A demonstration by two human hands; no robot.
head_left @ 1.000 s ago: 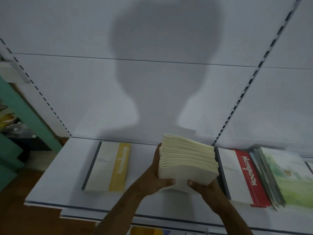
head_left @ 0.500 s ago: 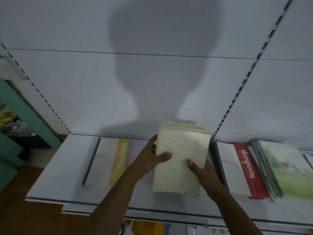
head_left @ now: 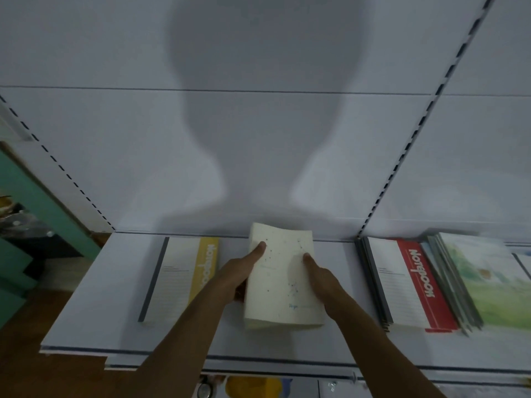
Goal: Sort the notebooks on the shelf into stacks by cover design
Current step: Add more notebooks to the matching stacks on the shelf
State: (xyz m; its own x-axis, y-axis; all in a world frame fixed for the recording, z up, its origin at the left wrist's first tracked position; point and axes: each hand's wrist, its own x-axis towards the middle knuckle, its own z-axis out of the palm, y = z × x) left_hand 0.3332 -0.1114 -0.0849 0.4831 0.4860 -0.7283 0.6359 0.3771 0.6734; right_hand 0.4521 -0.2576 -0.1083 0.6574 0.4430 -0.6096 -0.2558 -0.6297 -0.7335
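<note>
A thick stack of cream notebooks (head_left: 283,280) with a speckled top cover lies flat in the middle of the white shelf (head_left: 94,297). My left hand (head_left: 240,272) grips its left side, thumb on the cover and fingers tucked under the edge. On the stack's right side my right hand (head_left: 321,278) holds it the same way, thumb on top. A yellow-banded notebook (head_left: 184,277) lies to the left. To the right is a stack of red-banded notebooks (head_left: 408,285), and beyond it a stack with green landscape covers (head_left: 485,280).
The white back panel (head_left: 258,139) rises right behind the shelf, with slotted uprights at both sides. A green structure (head_left: 31,202) stands at the far left. Below the shelf's front edge (head_left: 258,360) a lower level holds some items, one of them yellow (head_left: 253,387).
The cream stack went from tilted up on edge, pages toward me, to lying flat on the shelf. Both hands went down with it and slid forward along its sides.
</note>
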